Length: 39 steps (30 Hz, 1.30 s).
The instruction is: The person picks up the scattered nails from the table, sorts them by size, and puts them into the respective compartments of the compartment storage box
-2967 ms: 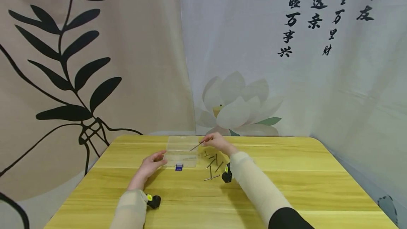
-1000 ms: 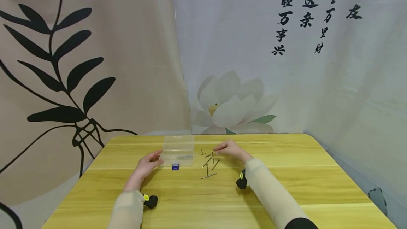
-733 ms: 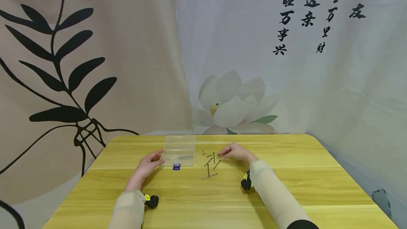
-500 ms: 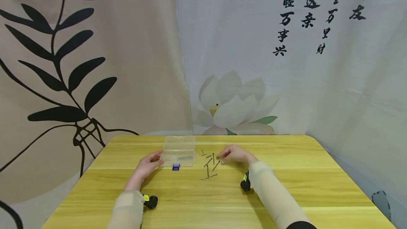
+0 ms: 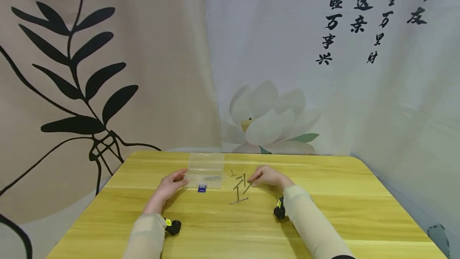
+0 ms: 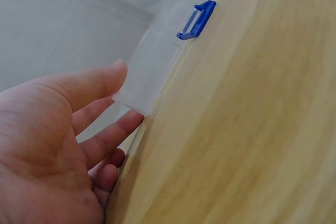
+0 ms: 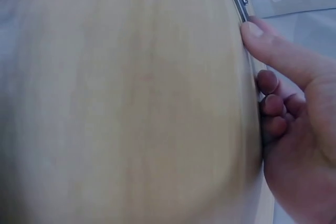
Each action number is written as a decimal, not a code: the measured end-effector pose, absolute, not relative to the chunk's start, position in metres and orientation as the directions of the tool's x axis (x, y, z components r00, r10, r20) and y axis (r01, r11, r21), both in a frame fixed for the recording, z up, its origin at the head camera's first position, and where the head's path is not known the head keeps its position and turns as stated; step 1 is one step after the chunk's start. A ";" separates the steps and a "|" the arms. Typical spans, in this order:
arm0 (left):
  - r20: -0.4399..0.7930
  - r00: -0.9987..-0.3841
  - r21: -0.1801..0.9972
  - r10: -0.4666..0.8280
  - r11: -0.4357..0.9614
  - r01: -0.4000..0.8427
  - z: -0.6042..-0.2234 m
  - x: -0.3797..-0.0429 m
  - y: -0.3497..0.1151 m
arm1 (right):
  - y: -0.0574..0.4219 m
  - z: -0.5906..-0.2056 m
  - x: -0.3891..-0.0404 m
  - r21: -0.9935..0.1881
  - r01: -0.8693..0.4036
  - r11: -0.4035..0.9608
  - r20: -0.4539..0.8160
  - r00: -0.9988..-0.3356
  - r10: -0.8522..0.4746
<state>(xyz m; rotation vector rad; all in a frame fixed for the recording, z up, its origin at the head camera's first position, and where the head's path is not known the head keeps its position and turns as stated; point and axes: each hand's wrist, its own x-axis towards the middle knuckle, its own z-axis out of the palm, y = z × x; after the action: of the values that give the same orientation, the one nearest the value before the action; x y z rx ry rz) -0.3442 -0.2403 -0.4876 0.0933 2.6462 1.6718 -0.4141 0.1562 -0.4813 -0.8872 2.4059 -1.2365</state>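
Your left hand (image 5: 169, 185) has its thumb and fingers loosely apart, fingertips touching the left end of the clear box (image 5: 195, 182). The box lies on the table (image 5: 208, 223), its lid (image 5: 206, 162) open and its blue latch (image 5: 202, 188) toward you; something thin and grey (image 5: 213, 178) shows in its right half. Your right hand (image 5: 267, 176) pinches one end of a nail (image 5: 246, 189) between thumb and forefinger. The other nails (image 5: 238, 184) are loose between that hand and the box.
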 end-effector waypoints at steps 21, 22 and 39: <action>0.020 -0.998 0.902 0.065 0.430 0.046 -0.487 -0.343 -0.241 | 0.155 -0.486 -0.412 -0.810 -0.381 0.446 0.038 -0.793 -0.608; 0.016 -0.998 0.902 0.065 0.429 0.043 -0.487 -0.343 -0.241 | 0.155 -0.486 -0.411 -0.812 -0.378 0.446 0.037 -0.794 -0.607; 0.029 -0.997 0.902 0.067 0.428 0.055 -0.489 -0.346 -0.240 | 0.163 -0.485 -0.404 -0.886 -0.242 0.395 0.022 -0.873 -0.487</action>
<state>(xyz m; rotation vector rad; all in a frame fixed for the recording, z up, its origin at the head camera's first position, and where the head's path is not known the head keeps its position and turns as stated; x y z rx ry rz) -0.3465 -0.2400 -0.4893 0.1134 2.6446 1.6707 -0.4044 0.1632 -0.4846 -0.6444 2.4126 -1.4708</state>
